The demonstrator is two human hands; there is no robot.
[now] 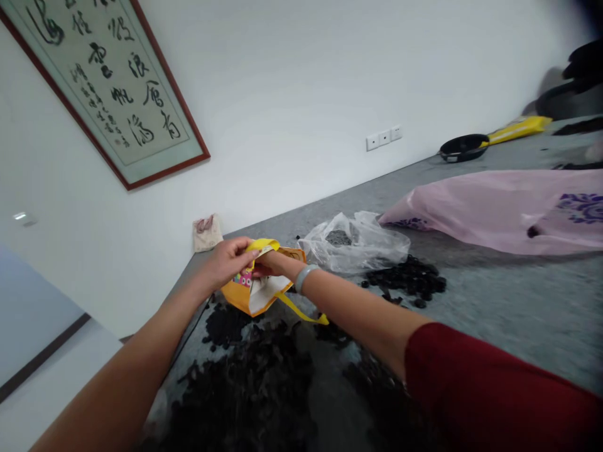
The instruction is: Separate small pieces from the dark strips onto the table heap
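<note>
A yellow-orange paper bag with a white inside and a pink printed patch lies tilted at the grey table's far left edge. My left hand is closed on its upper rim, thumb on top, beside a yellow strap. At the bag's mouth is my right hand, partly inside; its fingers are mostly hidden, so their grip does not show. A grey bangle circles my right wrist. One yellow ribbon handle hangs loose toward the right. Below the bag, many small black pieces lie scattered in heaps, blurred.
A clear plastic bag with grey contents sits right of the paper bag, near a black pile. Farther right are a pink plastic sheet or bag, a black round pan-like dish and a yellow packet. A small cloth pouch stands at the wall.
</note>
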